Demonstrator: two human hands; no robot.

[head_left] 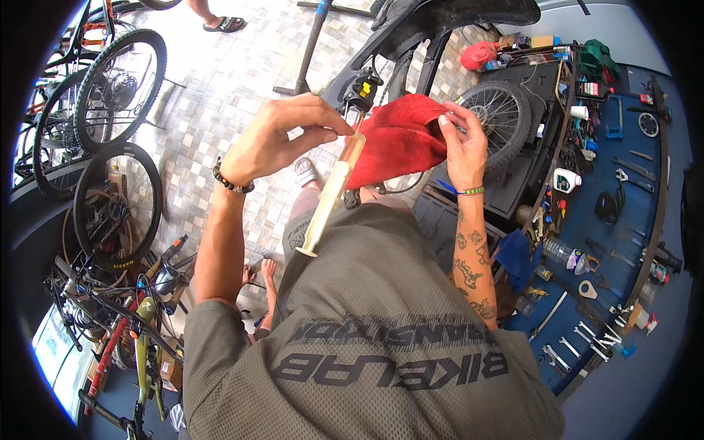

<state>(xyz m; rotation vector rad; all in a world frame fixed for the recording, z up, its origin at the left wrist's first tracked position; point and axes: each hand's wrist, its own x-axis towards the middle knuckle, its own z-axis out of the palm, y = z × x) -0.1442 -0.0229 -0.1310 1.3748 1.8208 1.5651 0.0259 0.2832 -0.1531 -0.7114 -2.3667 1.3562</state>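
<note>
My left hand (282,136) has its thumb and forefinger closed at the upper end of a pale, translucent plastic syringe (334,187). The syringe slants down toward my shirt, with its plunger flange at the lower end. Just past my left fingertips is a black bike part (361,89) with a small yellow piece on it. A red cloth (400,139) is pinched at its right edge between the thumb and fingers of my right hand (465,139). It hangs right beside the syringe and hides part of the bike behind it.
Ahead stands a bike frame (411,29) with a dark fender. On the left, several bikes crowd together, one wheel (121,88) facing me. A wheel (499,121) rests by black cases at right, near a blue bench (598,242) with wrenches. Another person's sandalled foot (224,24) shows at the top.
</note>
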